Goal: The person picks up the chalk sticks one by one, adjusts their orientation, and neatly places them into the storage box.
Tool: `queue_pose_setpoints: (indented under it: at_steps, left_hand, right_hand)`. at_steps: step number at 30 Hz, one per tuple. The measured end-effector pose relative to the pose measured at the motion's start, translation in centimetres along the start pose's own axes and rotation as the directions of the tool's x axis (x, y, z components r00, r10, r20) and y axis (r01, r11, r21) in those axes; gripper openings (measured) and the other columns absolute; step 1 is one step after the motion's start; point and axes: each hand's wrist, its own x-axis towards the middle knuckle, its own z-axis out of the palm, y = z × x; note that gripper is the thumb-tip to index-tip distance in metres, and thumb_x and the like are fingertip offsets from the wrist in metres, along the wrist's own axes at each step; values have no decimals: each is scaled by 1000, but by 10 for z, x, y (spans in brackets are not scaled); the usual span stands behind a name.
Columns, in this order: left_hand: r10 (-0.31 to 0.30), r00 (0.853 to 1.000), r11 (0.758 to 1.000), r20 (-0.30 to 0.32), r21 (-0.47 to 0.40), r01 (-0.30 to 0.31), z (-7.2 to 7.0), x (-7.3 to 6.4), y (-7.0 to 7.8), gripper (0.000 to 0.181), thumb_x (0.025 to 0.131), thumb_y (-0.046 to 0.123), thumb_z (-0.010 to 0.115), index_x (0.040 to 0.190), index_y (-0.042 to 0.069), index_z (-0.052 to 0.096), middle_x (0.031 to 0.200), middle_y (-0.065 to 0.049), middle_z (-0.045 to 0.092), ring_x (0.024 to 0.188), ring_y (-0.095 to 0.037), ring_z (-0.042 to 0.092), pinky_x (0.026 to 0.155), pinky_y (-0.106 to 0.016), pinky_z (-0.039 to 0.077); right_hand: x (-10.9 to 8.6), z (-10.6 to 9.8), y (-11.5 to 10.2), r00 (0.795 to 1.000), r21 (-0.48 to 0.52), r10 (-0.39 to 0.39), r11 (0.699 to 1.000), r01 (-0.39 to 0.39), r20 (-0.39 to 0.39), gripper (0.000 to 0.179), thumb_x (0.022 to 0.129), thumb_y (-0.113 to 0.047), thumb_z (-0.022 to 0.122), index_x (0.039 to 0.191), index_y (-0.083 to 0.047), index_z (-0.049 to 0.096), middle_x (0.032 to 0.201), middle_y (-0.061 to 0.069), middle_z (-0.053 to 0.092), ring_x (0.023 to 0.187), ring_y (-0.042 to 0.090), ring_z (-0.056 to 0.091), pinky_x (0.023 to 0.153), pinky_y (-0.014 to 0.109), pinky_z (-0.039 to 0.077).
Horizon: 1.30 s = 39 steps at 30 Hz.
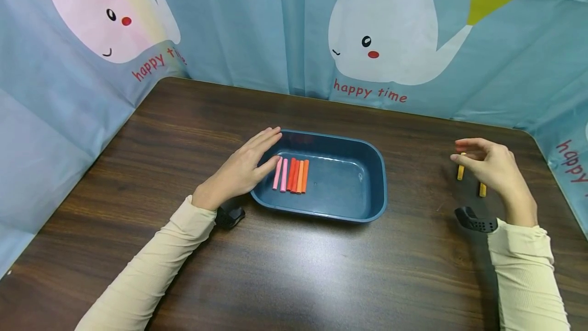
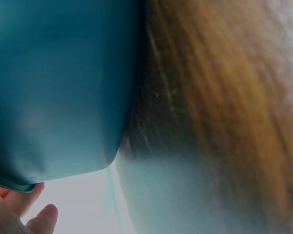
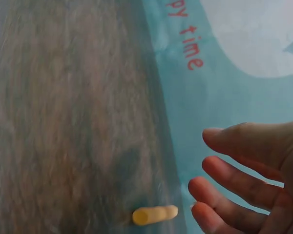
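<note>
A blue plastic tray (image 1: 342, 216) stands on the table, with a row of chalk sticks lying side by side in its left part: pink chalk sticks (image 1: 284, 175), red ones (image 1: 292, 175) and orange ones (image 1: 305, 176). My left hand (image 1: 239, 170) lies at the tray's left rim, fingers extended along the corner and thumb reaching over the edge beside the pink chalk. In the left wrist view its fingertips (image 2: 50, 212) show by the rim. My right hand (image 1: 498, 167) hovers with parted fingers over a yellow chalk stick (image 1: 460, 172); another yellow stick (image 1: 482, 190) lies close under the palm.
The brown wooden table (image 1: 285, 280) is bordered at the back and sides by a light blue curtain (image 1: 243, 24) printed with whales. A black wrist device (image 1: 475, 221) sits at the right cuff, and another (image 1: 229, 217) at the left.
</note>
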Motion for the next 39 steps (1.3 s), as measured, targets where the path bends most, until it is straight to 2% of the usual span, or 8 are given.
queue_pose_setpoints:
  at_steps: [4,8,14,17,20,23,27,39]
  left_hand:
    - [4,1000,1000,1,2,-4,0,1,0,61,101,23,57,154,5,33,165,-8,26,154,-26,20,123,-49,24]
    - [2,1000,1000,4,4,-2,0,1,0,61,101,22,56,154,5,33,165,-8,26,154,-26,20,123,-49,24]
    - [-3,1000,1000,3,-1,3,0,1,0,61,101,22,56,154,5,33,165,-7,26,154,-26,20,123,-50,23]
    - [-4,1000,1000,3,-4,4,0,1,0,61,101,22,57,155,5,33,165,-7,26,154,-25,19,123,-50,23]
    - [-6,1000,1000,3,-4,6,0,1,0,61,101,22,57,155,5,33,165,-7,26,154,-26,19,123,-50,23]
    - [-7,1000,1000,2,-5,7,0,1,0,61,101,22,57,154,5,33,165,-8,26,154,-26,19,123,-50,23]
    - [-4,1000,1000,0,-6,4,0,1,0,61,101,22,57,154,5,33,165,-8,26,154,-26,19,124,-50,22]
    - [13,1000,1000,-14,-5,-13,1,2,-2,59,101,20,57,153,4,36,164,-8,29,154,-27,21,124,-50,22]
  right_hand:
    - [2,1,6,1000,-39,10,999,-9,20,49,96,-27,66,131,6,57,121,36,62,74,-27,41,60,13,42]
    - [3,3,9,999,-63,25,998,-23,34,50,95,-26,68,132,7,56,122,36,62,80,-4,60,62,19,43]
    - [3,8,16,999,-31,34,999,-34,4,47,93,-14,69,132,7,55,123,37,60,75,-22,46,57,9,41]
    - [4,10,19,999,-38,49,998,-50,-15,46,91,-7,69,132,9,54,120,38,60,84,10,67,56,11,42]
    - [4,11,20,999,-44,53,998,-53,1,48,90,-4,69,132,11,53,119,39,59,96,42,65,59,21,49]
    - [5,11,22,997,-12,46,999,-46,59,51,90,-3,69,135,11,50,122,39,57,81,5,66,60,25,52]
    - [7,10,22,991,23,29,999,-32,133,53,91,-3,68,138,10,48,126,37,56,73,-27,41,58,20,51]
    - [6,11,18,988,-86,42,996,-30,148,37,97,-18,63,121,10,62,98,25,69,66,4,58,54,26,46]
